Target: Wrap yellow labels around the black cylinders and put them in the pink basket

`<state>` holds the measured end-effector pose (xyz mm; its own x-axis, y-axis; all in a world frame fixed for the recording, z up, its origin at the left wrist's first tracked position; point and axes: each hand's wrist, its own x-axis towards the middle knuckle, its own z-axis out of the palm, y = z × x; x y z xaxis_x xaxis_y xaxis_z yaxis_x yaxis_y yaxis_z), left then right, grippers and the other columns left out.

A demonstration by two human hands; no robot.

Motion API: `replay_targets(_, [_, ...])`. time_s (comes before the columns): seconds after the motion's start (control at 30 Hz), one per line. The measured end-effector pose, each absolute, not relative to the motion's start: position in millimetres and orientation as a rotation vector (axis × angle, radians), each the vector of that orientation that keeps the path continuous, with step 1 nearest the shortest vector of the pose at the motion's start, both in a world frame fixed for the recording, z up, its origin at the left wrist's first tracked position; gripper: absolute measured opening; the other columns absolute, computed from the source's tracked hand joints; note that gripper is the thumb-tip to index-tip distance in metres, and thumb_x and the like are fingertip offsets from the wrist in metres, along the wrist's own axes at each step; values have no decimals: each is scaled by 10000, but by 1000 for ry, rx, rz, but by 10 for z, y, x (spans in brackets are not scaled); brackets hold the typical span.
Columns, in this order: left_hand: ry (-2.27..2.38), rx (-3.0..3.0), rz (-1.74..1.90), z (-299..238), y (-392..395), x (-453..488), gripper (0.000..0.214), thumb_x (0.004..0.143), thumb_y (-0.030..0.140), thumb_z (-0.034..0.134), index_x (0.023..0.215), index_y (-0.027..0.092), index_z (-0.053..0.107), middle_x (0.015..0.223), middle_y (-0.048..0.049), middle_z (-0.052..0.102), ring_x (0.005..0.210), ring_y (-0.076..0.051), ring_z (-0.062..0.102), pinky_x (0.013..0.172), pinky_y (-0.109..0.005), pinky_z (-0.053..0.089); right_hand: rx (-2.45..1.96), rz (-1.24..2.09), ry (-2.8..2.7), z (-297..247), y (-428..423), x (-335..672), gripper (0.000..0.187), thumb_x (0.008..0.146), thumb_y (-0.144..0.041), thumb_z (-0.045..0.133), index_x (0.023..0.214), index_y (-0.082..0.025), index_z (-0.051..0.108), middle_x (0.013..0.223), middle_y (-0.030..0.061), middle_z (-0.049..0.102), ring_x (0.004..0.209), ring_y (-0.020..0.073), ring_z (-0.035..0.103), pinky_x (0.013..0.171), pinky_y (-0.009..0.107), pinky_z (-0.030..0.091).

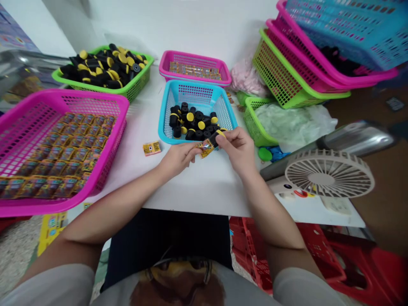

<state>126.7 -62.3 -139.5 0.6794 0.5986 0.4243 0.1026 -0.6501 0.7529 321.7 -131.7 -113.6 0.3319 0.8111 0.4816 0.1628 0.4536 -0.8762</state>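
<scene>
Above the near rim of the blue basket (162, 121), my two hands meet around a small item. My left hand (178, 160) pinches a shiny yellow printed sleeve (206, 148) between thumb and fingers. A black cylinder with a yellow end (216, 138) is in the closed fingers of my right hand (239, 151). The cylinder and sleeve touch; how far one sits inside the other I cannot tell. Several loose black-and-yellow cylinders (191, 123) fill part of the blue basket. Left of my left hand lies a small stack of flat yellow printed sleeves (152, 148).
A pink basket (110, 170) at left holds rows of wrapped pieces. Behind it, a green basket (140, 85) is heaped with black-and-yellow cylinders. Another pink basket (163, 70) stands at the back. Stacked baskets (277, 72) and a small fan (328, 174) occupy the right.
</scene>
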Motion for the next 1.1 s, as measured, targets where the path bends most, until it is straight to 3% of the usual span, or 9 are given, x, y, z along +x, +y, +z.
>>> replay_targets(0.1, [501,1907,770,-1379,-632,1302,617,1003,690,490,830,137,702,676,-26,692,553,-101,645,585,-218,528,-1013,487,-1244,-1158,-1306,3231,487,732,-601,874,697,-246,544,765,-48,686,734,103,638,651,255,525])
replay_targets(0.2, [382,1568,677,-1342,-646,1331,587,886,708,678,984,132,721,845,-63,751,728,-138,724,720,-268,615,-975,509,-1341,-1169,-1323,3241,434,767,-558,867,733,-246,568,867,-21,729,784,115,678,698,281,564])
replay_targets(0.4, [315,1415,624,-1305,-643,1313,477,781,536,875,997,131,742,769,-40,748,702,-132,704,695,-258,582,-916,524,-1582,-1177,-1355,3251,322,805,-496,853,771,-247,652,961,24,769,882,161,740,790,349,620])
replay_targets(0.63, [465,1444,905,-1319,-707,1357,431,624,322,978,916,137,721,908,-43,795,783,-124,720,770,-257,579,-1020,280,-1602,-1174,-1395,3175,245,878,-409,797,724,-253,689,914,29,780,830,159,739,775,345,624])
replay_targets(0.73, [464,1404,924,-1322,-705,1361,466,615,310,984,938,142,694,925,-44,806,813,-136,746,791,-260,587,-976,331,-1592,-1199,-1380,3153,224,894,-393,782,750,-259,675,948,33,787,882,167,752,807,357,632])
replay_targets(0.93, [282,1161,706,-1309,-679,1308,817,660,430,982,1270,212,484,717,42,773,651,-165,763,671,-274,590,-818,672,-1540,-1300,-1361,3163,167,922,-458,751,962,-309,686,1246,22,778,1223,198,718,1015,441,617])
replay_targets(1.1, [191,1046,660,-1321,-715,1308,861,715,412,959,1353,247,406,779,46,792,681,-172,783,690,-287,606,-786,664,-1683,-1348,-1370,3178,220,1010,-523,593,1119,-341,648,1399,36,718,1319,216,657,945,453,624])
